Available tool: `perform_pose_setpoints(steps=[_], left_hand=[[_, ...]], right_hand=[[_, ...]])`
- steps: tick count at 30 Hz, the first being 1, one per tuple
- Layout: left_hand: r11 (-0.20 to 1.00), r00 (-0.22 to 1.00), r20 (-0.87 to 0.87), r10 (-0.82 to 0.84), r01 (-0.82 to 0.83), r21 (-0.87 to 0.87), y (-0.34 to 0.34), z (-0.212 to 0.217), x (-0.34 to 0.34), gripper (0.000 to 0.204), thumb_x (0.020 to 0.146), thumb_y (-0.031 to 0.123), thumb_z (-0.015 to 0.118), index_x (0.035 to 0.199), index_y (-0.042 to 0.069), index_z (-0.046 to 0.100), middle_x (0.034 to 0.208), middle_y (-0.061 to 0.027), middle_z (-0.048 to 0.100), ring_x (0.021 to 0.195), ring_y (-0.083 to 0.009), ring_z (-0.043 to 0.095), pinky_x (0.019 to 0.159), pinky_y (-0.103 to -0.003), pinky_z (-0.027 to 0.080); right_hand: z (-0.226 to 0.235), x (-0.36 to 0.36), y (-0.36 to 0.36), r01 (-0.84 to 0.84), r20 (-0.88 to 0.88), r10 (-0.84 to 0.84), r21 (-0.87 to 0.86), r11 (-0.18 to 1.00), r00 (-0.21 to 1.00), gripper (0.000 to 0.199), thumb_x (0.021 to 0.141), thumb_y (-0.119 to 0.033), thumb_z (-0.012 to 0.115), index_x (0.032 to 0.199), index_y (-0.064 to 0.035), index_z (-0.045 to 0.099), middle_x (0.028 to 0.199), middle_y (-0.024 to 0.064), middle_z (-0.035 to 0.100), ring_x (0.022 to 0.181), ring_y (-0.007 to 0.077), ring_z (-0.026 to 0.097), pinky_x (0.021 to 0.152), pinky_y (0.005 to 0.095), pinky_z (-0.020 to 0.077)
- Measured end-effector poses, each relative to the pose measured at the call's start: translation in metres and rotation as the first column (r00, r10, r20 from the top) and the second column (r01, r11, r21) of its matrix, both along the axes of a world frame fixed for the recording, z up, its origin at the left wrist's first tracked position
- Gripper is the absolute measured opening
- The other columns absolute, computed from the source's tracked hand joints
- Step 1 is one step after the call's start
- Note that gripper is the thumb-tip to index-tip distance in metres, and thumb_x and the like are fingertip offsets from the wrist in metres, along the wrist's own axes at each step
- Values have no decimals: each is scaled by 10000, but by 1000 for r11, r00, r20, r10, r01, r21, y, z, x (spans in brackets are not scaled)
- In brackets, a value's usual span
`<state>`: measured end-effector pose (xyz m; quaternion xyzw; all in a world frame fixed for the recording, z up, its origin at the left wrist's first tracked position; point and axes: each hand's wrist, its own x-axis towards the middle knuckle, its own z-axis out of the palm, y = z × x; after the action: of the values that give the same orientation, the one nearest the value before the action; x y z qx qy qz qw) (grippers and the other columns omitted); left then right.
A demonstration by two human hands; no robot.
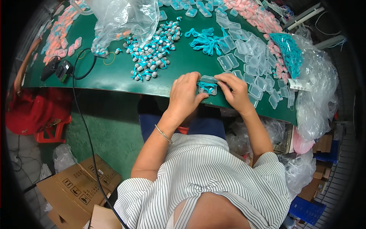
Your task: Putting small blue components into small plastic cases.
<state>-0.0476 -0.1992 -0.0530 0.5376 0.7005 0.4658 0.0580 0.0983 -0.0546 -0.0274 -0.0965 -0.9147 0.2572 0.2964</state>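
Note:
At the near edge of the table, both hands hold a small clear plastic case [207, 91] with a teal cord and teal-and-white pieces inside. Its lid stands partly raised. My left hand [185, 93] grips the case's left side, thumb at the front corner. The fingers of my right hand [233, 91] pinch the lid's right edge. Beyond my left hand lies a heap of grey-and-teal earplugs [154, 53]. Teal cords [206, 40] are bunched behind the case. To the right of my right hand spread several open, clear cases [251, 53].
A clear plastic bag [126, 19] sits at the back of the green table [114, 76]. Pink filled cases [249, 13] line the far side. A black cable [82, 114] hangs over the left edge. Cardboard boxes [76, 187] stand below; another person's arm [26, 65] shows at far left.

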Motion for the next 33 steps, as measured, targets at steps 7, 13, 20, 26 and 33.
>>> perform_pose_setpoints(steps=[7, 13, 20, 26, 33], left_hand=[[988, 978, -153, 142, -148, -31, -10, 5, 10, 468, 713, 253, 810, 1089, 56, 614, 935, -102, 605, 883, -294, 576, 786, -401, 416], [986, 980, -116, 160, -165, -35, -11, -3, 11, 316, 752, 202, 766, 1017, 57, 675, 903, -57, 610, 880, -259, 575, 759, -392, 390], [975, 962, -175, 211, -195, 108, -15, -14, 25, 260, 797, 174, 724, 1031, 72, 672, 904, -52, 622, 838, -240, 578, 723, -377, 382], [966, 901, -353, 252, -216, 138, -21, -17, 34, 353, 783, 161, 725, 1116, 70, 651, 974, -55, 605, 883, -241, 563, 756, -385, 373], [993, 979, -172, 113, -107, 42, -27, -14, 16, 387, 761, 154, 750, 1128, 78, 653, 1002, -83, 609, 909, -258, 567, 717, -366, 391]], right_hand=[[-15, 7, -21, 121, -117, -115, 43, 992, 986, 215, 811, 51, 663, 1019, -4, 671, 987, 161, 688, 890, 317, 677, 765, 371, 548], [-19, 5, -31, 173, -152, -164, 43, 984, 975, 243, 808, 71, 661, 1040, 0, 656, 1003, 169, 678, 898, 327, 678, 760, 366, 556], [-24, 6, -47, 250, -156, -229, 131, 959, 961, 255, 797, 67, 672, 1043, 2, 654, 1021, 182, 675, 908, 335, 682, 763, 378, 566], [-28, 8, -48, 236, -139, -215, 160, 958, 967, 270, 769, 38, 703, 1032, 3, 651, 1042, 174, 672, 929, 341, 667, 799, 393, 544], [-25, 11, -45, 184, -141, -161, 166, 969, 977, 287, 738, 9, 735, 1011, -1, 649, 1048, 166, 660, 942, 344, 650, 812, 403, 529]])
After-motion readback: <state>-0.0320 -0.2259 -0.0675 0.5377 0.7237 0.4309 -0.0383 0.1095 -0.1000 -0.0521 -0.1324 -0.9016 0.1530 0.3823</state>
